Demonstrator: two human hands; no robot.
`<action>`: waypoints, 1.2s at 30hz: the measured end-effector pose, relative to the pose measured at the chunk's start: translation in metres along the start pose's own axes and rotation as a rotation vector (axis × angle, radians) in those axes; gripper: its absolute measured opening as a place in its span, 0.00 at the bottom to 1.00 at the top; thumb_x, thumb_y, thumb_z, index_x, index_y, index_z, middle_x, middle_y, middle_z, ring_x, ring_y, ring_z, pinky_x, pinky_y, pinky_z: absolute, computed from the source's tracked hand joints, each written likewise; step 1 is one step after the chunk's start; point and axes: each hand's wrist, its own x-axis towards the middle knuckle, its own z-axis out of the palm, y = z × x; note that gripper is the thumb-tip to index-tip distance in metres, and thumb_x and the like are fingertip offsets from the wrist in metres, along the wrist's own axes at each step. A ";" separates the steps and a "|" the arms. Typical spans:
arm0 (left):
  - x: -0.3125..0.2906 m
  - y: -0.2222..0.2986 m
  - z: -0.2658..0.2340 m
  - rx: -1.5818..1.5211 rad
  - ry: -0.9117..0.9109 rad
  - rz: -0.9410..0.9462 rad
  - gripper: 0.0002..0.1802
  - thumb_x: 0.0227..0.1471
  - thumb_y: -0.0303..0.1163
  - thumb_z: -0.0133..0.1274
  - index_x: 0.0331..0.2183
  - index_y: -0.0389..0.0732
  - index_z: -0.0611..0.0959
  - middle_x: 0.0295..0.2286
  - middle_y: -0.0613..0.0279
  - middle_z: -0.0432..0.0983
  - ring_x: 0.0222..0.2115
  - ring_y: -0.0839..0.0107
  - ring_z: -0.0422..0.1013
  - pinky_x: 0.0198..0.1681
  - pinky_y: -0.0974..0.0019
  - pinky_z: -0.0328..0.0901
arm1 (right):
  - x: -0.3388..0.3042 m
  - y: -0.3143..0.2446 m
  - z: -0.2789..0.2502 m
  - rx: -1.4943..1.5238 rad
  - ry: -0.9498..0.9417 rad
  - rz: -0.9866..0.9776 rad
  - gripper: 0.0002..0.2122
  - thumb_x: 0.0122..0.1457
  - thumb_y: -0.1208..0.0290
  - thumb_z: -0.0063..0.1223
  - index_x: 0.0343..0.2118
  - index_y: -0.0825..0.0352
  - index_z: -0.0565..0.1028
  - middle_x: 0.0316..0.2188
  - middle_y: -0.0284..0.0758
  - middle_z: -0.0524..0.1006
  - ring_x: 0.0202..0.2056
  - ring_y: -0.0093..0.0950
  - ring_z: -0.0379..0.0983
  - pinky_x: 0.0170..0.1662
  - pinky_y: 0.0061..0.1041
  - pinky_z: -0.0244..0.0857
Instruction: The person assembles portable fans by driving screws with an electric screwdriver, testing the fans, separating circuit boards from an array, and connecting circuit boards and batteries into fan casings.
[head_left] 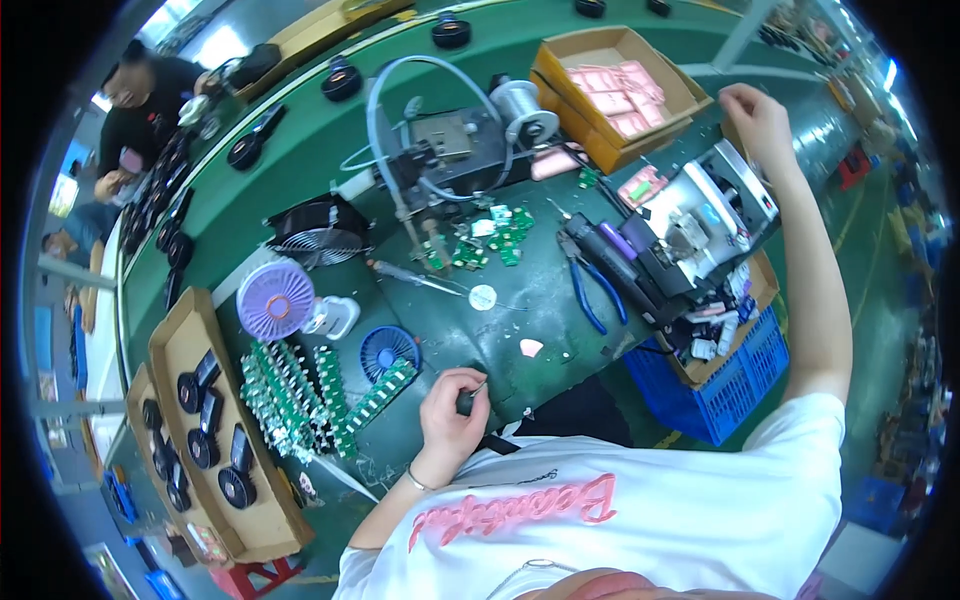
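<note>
Fingers of our left hand [452, 410] pinch a small dark part [467, 399] near the bench edge, just right of the green circuit boards [300, 400], its short length tilted up toward the thumb. Our right hand [757, 117] reaches far out past the white machine [715, 205], loosely curled; we cannot tell whether it holds anything.

Bare green bench [470, 330] lies open between blue pliers [590, 290], circuit boards [300, 400] and soldering fixture [450, 150].
</note>
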 end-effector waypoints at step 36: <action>-0.020 -0.008 -0.011 -0.227 0.093 0.038 0.09 0.47 0.22 0.51 0.34 0.39 0.77 0.30 0.59 0.74 0.29 0.60 0.72 0.31 0.61 0.66 | -0.173 -0.136 0.055 1.056 -0.251 0.177 0.13 0.56 0.76 0.53 0.42 0.68 0.65 0.44 0.40 0.71 0.48 0.34 0.70 0.51 0.31 0.65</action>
